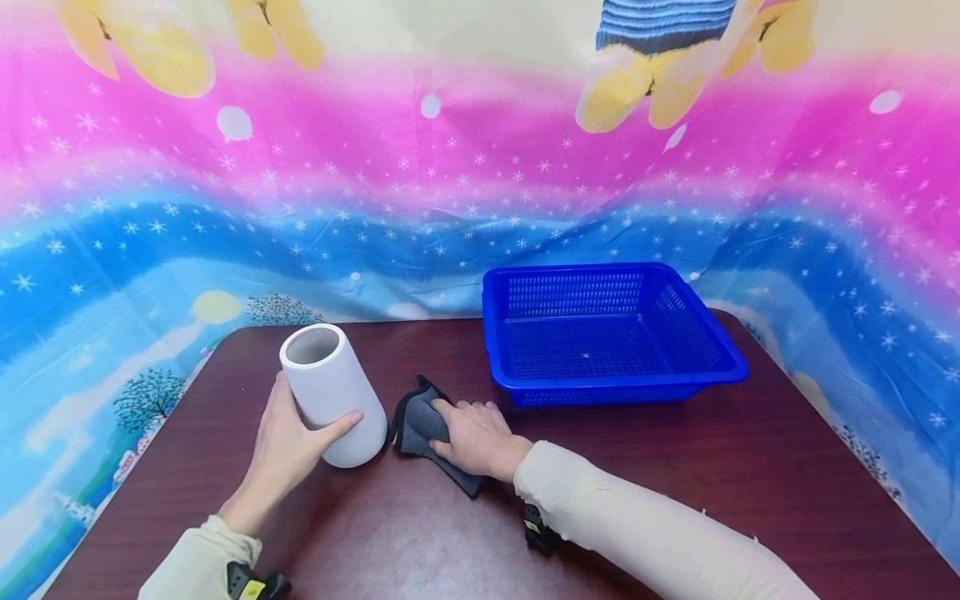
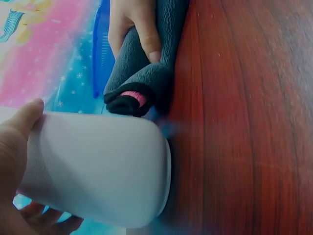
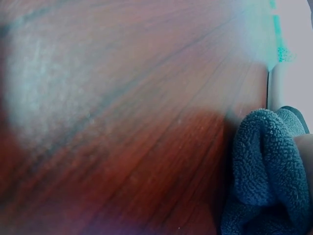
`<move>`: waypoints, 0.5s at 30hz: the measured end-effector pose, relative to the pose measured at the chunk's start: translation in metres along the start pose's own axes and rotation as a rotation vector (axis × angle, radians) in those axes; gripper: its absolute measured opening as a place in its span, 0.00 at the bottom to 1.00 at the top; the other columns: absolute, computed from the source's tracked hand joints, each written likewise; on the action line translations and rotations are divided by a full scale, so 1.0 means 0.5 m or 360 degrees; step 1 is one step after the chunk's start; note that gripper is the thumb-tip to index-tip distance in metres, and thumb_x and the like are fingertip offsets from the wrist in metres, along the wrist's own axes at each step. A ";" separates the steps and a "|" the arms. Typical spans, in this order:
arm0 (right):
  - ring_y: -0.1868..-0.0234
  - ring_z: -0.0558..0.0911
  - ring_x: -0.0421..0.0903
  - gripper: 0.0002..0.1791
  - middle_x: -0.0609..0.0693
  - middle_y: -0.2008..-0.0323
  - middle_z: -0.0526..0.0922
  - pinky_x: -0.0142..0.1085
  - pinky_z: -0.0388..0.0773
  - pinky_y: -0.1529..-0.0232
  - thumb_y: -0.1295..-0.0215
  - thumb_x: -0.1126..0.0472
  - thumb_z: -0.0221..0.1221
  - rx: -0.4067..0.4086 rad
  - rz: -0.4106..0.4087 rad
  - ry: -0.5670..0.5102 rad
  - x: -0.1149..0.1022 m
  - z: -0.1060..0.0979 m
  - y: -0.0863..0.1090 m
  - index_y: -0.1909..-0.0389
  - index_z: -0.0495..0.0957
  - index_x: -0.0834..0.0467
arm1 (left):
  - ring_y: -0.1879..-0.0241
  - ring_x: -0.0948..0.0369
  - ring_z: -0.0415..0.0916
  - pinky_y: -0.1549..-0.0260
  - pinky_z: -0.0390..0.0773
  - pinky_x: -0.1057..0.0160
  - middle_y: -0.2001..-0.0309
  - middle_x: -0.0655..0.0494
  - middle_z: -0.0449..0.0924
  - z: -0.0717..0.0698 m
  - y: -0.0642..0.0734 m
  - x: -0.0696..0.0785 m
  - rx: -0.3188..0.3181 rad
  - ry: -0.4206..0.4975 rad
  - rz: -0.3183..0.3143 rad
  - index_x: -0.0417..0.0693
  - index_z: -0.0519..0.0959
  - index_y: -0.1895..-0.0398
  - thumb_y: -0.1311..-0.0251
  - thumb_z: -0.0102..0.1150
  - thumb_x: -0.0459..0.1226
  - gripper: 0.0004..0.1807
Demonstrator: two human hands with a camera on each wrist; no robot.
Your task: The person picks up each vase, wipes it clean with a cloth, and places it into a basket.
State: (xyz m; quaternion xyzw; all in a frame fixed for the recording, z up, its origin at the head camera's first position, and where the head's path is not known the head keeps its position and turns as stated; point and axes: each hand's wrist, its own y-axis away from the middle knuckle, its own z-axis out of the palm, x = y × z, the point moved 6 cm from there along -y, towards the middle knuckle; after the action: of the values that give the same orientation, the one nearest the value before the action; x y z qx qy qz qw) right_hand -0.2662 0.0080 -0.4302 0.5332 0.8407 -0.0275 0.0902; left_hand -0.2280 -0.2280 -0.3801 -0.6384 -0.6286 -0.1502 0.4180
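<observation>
A white vase [image 1: 337, 408], hollow and open at the top, leans a little to the left over the left part of the table. My left hand [image 1: 288, 446] grips its side, with the thumb across the front and the other fingers behind. Just right of the vase, my right hand [image 1: 480, 437] holds a bunched grey cloth [image 1: 420, 421] with black edging. In the left wrist view the folded cloth [image 2: 142, 73], showing a pink patch at its end, lies close to the base of the vase [image 2: 102, 166]. The right wrist view shows fuzzy cloth [image 3: 264, 156] at the right edge.
A blue plastic basket [image 1: 607, 392] with perforated walls stands at the back right of the dark red wooden table [image 1: 420, 542]. Behind the table hangs a colourful printed curtain [image 1: 480, 167]. Both wrists wear black camera mounts.
</observation>
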 end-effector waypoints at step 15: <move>0.50 0.84 0.51 0.34 0.52 0.46 0.84 0.47 0.77 0.47 0.32 0.40 0.61 0.0004 -0.0007 -0.0019 0.001 0.001 0.001 0.28 0.67 0.45 | 0.44 0.41 0.80 0.46 0.80 0.39 0.38 0.40 0.75 -0.002 -0.015 -0.017 -0.0267 0.0085 0.0118 0.46 0.58 0.25 0.45 0.75 0.46 0.48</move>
State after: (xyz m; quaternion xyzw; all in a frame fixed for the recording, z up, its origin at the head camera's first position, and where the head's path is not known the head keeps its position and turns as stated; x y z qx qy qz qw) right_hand -0.2660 0.0087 -0.4309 0.5313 0.8413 -0.0320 0.0946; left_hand -0.2358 -0.2357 -0.3830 -0.6897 -0.5784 -0.2038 0.3850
